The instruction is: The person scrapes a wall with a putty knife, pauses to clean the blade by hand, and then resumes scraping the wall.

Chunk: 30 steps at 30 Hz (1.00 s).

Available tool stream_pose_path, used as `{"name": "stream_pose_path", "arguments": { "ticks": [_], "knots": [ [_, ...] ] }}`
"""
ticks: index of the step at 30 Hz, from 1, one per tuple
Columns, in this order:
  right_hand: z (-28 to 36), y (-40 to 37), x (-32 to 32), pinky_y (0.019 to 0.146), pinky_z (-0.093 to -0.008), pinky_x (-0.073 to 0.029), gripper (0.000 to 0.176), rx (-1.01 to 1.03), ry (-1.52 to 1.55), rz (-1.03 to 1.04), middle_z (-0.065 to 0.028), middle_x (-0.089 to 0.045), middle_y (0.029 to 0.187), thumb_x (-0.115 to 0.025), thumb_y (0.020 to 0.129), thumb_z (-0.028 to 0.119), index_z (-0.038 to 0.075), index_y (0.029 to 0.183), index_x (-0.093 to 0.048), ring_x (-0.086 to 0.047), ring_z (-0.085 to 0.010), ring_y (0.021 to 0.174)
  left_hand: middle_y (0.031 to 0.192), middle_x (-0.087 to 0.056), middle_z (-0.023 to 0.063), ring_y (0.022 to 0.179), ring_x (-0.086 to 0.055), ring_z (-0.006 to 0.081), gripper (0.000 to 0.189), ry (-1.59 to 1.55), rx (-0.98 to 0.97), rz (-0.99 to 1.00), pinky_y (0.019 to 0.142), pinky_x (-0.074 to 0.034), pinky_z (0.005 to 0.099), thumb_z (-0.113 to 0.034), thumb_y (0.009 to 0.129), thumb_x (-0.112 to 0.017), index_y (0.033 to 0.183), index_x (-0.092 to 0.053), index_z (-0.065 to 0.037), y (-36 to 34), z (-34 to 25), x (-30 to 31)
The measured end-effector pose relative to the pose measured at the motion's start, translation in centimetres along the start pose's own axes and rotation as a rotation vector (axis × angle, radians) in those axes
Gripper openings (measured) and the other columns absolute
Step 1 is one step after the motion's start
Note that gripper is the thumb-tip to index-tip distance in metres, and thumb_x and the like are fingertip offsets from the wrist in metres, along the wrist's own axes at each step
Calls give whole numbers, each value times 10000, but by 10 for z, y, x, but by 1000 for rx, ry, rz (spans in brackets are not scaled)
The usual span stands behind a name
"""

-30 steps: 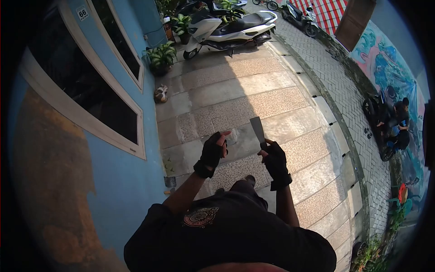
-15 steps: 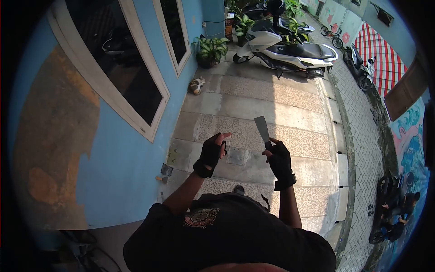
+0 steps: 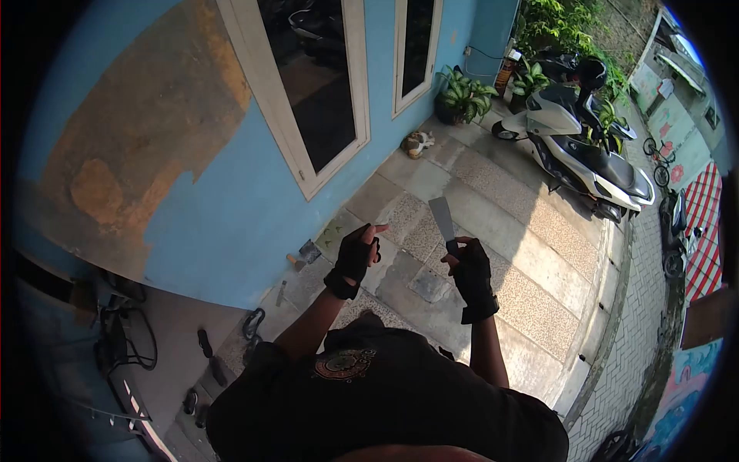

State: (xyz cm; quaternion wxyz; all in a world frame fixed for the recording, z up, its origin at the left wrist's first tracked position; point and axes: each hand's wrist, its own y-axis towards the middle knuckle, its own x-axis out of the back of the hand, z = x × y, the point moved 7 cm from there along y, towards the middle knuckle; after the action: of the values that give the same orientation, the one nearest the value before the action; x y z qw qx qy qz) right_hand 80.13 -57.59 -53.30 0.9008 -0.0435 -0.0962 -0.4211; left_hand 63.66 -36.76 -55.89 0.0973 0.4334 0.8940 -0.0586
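My right hand, in a black fingerless glove, grips a putty knife by its dark handle. The flat grey blade points up and slightly left, away from my body. My left hand, gloved the same way, is held in the air left of the knife and apart from it. Its index finger stretches to the right while other fingers are partly curled, and nothing shows in it. On the paving beside the wall lies a wide-bladed scraper with a light handle. Nearer to me is another slim tool, too small to name.
A blue wall with a bare brown patch stands at left. A cat lies by the wall near a potted plant. A white motor scooter is parked at upper right. Sandals lie lower left.
My view has turned left, so wall, cat and scooter sit further right and the sandals have come into view. Both hands keep nearly the same pose, with the putty knife still held.
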Motion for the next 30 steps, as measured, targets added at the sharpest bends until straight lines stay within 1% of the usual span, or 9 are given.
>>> {"name": "stream_pose_path", "arguments": {
  "ticks": [8,12,13,15,18,22,24,28,30],
  "knots": [
    [21,59,-59,579,-278,-496,365,105,-140,185,-75,-719,795,-717,834,45,23,1169,-572,-644,-127,628,515,-398,-53,453,-359,55,547,-65,-50,-162,511,-376,249,-484,1063,-453,1200,-676,-3,15,-17,55],
    [20,84,-98,570,-271,-493,381,87,-71,252,-77,-729,803,-715,838,47,28,1187,-565,-639,-116,614,519,-403,-50,447,-365,60,550,-2,-102,-251,503,-376,252,-487,1064,-448,1192,-682,-6,14,-22,84],
    [20,89,-111,570,-271,-493,381,93,-76,298,-77,-729,803,-715,838,47,28,1187,-565,-639,-116,614,522,-407,-49,445,-368,61,549,2,-118,-276,500,-375,251,-486,1064,-448,1189,-684,-6,11,-22,91],
    [23,97,-136,536,-246,-463,411,121,-54,356,-75,-698,790,-680,836,-46,4,1219,-538,-573,-90,578,527,-412,-47,445,-372,62,546,-11,-129,-358,499,-375,250,-482,1064,-449,1187,-685,-6,4,-25,104],
    [19,113,-169,544,-269,-481,398,119,16,520,-74,-723,807,-724,834,40,36,1192,-552,-614,-111,591,534,-421,-43,446,-380,62,543,-37,-128,-468,496,-375,250,-479,1064,-455,1185,-685,-3,-9,-23,121],
    [16,146,-207,538,-269,-477,398,127,-21,690,-65,-714,797,-730,831,40,39,1187,-553,-604,-108,585,535,-420,-41,445,-386,60,537,-10,-168,-662,495,-376,252,-475,1064,-458,1183,-685,-2,-18,-31,141],
    [23,161,-225,535,-254,-469,390,201,-30,808,-71,-698,791,-684,842,-32,20,1202,-543,-576,-94,578,535,-419,-42,446,-386,59,536,-30,-208,-756,495,-378,252,-474,1065,-458,1183,-684,-3,-22,-34,144],
    [55,189,-241,542,-265,-478,369,319,-133,939,-52,-698,772,-705,846,7,39,1184,-562,-602,-104,584,538,-418,-45,453,-391,57,537,-39,-253,-896,503,-385,251,-477,1064,-461,1190,-679,-3,-16,-34,144],
    [54,205,-245,544,-264,-478,365,331,-81,1010,-51,-699,774,-698,852,2,35,1189,-561,-603,-103,586,540,-419,-46,455,-392,56,540,-72,-254,-935,508,-388,250,-480,1063,-462,1192,-678,-2,-6,-31,136]
  ]
}}
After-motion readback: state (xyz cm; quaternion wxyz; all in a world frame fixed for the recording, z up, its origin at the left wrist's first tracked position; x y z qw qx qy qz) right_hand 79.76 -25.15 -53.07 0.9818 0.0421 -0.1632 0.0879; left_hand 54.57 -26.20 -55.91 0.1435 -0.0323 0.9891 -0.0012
